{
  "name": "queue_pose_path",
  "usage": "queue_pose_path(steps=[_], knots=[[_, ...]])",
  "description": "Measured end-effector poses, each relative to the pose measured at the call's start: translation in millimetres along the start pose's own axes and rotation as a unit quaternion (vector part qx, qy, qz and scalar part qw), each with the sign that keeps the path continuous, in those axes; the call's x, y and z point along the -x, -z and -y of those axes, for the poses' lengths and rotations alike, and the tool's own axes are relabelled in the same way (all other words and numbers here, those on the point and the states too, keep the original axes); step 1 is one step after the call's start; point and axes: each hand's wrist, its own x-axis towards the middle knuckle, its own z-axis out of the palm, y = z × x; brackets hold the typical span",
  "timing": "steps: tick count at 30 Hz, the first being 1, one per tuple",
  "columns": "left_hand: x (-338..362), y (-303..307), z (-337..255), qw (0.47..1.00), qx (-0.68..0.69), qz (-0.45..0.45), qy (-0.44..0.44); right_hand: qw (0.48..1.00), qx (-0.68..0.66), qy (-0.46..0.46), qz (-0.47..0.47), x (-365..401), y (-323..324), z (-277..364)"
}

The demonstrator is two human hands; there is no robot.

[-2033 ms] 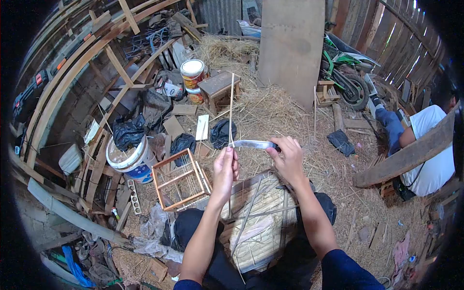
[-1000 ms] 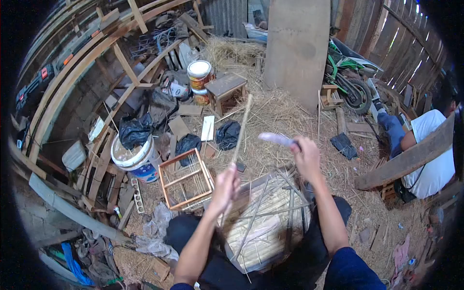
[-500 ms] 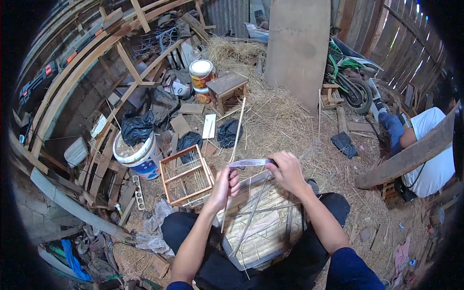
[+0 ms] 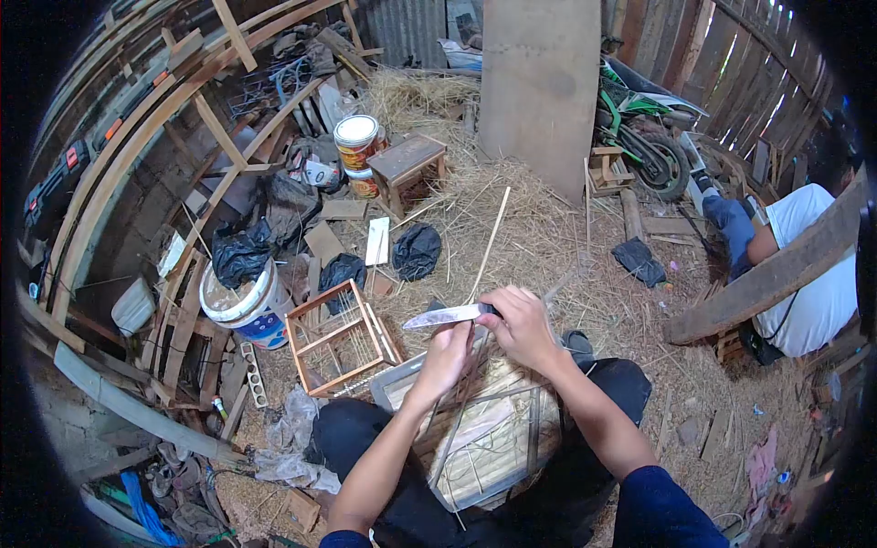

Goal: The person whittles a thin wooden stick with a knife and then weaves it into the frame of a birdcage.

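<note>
My right hand [image 4: 519,326] is closed round the dark handle of a knife [image 4: 448,316], whose pale blade points left. Just below the blade, my left hand [image 4: 443,361] is closed on a long thin bamboo strip [image 4: 494,239]. The strip rises up and to the right beyond my hands, and its lower part runs down over the panel. The hands are close together, with the blade crossing above my left hand. Under them, between my knees, lies a framed panel of pale slats [image 4: 484,457] with thin strips lying across it.
A small wooden frame [image 4: 340,340] and a white bucket [image 4: 251,306] stand at left. Farther off are a wooden stool [image 4: 407,157], stacked cans [image 4: 357,139] and a green motorbike [image 4: 639,128]. Another person [image 4: 799,219] sits at right, behind a curved beam [image 4: 776,269].
My left hand has moved right, closer to my right hand, and the blade has shifted left past it. The strip now leans more to the right. The whole view has shifted slightly.
</note>
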Motion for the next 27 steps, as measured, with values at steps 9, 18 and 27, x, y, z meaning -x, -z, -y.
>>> queue_pose_path(steps=[9,18,27], knots=[[1.4,-23.1,-14.7,0.999,0.028,-0.014,-0.005,1.000,0.015,-0.011,-0.009,-0.1,17.1,-21.9],[24.2,6.5,-9.8,0.996,0.083,-0.012,0.041,0.937,0.156,-0.242,-0.198,-3.9,85.4,-84.2],[31.2,40.4,-24.7,0.985,0.163,-0.009,0.063,0.993,0.102,-0.067,0.006,26.8,35.9,-21.5]])
